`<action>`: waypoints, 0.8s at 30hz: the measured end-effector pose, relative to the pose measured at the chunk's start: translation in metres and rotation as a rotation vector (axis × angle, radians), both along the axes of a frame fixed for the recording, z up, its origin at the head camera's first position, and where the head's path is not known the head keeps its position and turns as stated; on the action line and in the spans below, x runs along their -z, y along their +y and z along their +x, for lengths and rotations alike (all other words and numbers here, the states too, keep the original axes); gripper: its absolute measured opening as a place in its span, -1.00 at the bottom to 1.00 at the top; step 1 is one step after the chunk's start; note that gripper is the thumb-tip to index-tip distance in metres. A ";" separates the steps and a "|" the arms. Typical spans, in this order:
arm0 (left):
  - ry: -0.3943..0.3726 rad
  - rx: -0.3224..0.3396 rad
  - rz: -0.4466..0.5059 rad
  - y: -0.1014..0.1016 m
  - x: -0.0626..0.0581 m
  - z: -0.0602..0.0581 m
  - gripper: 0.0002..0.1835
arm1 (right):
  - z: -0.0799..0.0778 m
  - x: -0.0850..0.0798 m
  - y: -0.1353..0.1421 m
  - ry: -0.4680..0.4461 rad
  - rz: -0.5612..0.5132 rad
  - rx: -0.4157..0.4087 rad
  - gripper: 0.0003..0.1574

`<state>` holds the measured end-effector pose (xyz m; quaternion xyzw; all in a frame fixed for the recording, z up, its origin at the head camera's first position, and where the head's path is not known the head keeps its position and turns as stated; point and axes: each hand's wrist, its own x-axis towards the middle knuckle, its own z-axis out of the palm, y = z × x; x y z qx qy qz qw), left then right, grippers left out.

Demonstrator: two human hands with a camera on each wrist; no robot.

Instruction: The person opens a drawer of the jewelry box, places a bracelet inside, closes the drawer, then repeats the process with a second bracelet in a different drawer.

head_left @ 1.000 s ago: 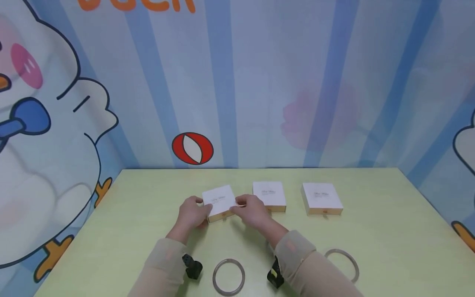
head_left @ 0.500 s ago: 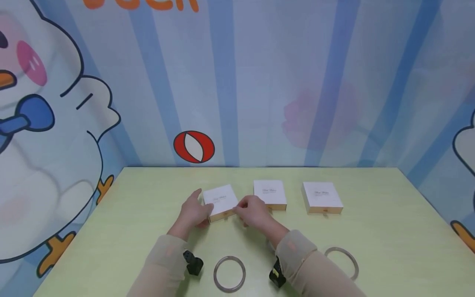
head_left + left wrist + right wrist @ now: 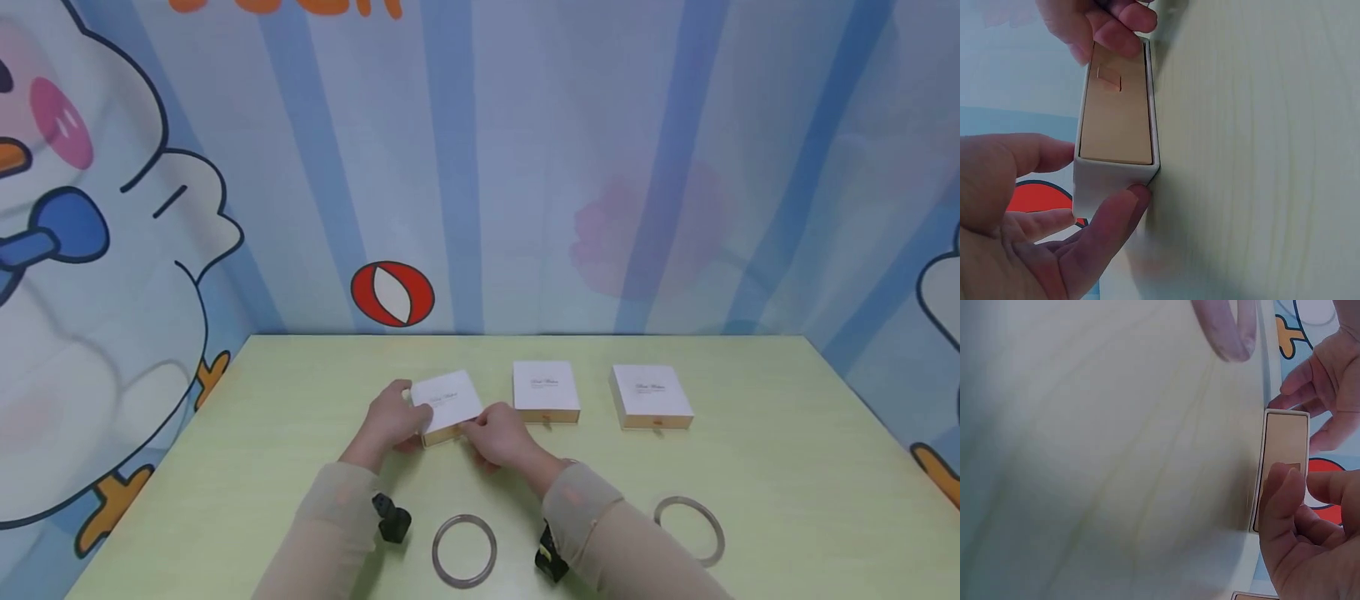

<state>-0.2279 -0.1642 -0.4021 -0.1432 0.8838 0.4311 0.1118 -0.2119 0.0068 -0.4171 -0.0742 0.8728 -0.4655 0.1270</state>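
Observation:
My left hand (image 3: 390, 421) grips the leftmost white drawer box (image 3: 447, 402), thumb and fingers on opposite sides of its left end. The box stands angled on the table, its tan drawer front (image 3: 1116, 119) toward me. A small pull tab (image 3: 1109, 79) shows on that front, which sits flush in its sleeve. My right hand (image 3: 501, 435) is at the box's front right end. In the right wrist view its thumb (image 3: 1285, 487) lies before the drawer front near the tab, a gap between thumb and index finger. The left wrist view shows the tab free of its fingers.
Two more white boxes stand to the right, a middle box (image 3: 546, 390) and a right box (image 3: 652, 397). Two grey rings lie nearer me, one ring (image 3: 464, 552) between the forearms and another ring (image 3: 690, 531) by the right sleeve. A printed backdrop (image 3: 510, 167) rises behind the table.
My right hand has left the box's right side and shifted left and down along its front edge toward the tab. The left hand keeps its grip on the box, which has barely moved.

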 end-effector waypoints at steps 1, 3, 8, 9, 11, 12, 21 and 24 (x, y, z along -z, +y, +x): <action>0.003 0.000 -0.001 0.001 -0.001 0.000 -0.30 | 0.000 0.000 0.000 -0.001 0.002 0.001 -0.57; 0.005 0.003 -0.004 0.002 -0.002 0.001 -0.29 | 0.001 0.001 -0.002 -0.006 0.008 0.004 -0.55; 0.012 0.011 -0.027 0.004 -0.001 0.000 -0.26 | 0.001 0.002 -0.005 -0.012 0.014 -0.004 -0.55; 0.014 0.011 -0.037 0.004 -0.001 0.000 -0.26 | 0.000 0.002 -0.005 -0.013 0.014 -0.006 -0.55; 0.010 0.005 -0.052 0.005 -0.001 -0.001 -0.28 | 0.000 0.002 -0.007 -0.017 0.017 -0.008 -0.56; 0.009 0.002 -0.056 0.006 -0.002 -0.001 -0.29 | 0.000 0.002 -0.007 -0.017 0.018 -0.009 -0.57; -0.003 0.002 -0.068 0.007 -0.005 -0.004 -0.32 | 0.000 0.006 -0.012 -0.043 0.022 0.010 -0.69; -0.007 0.013 -0.068 0.007 -0.005 -0.004 -0.34 | -0.001 0.008 -0.013 -0.042 0.026 0.014 -0.67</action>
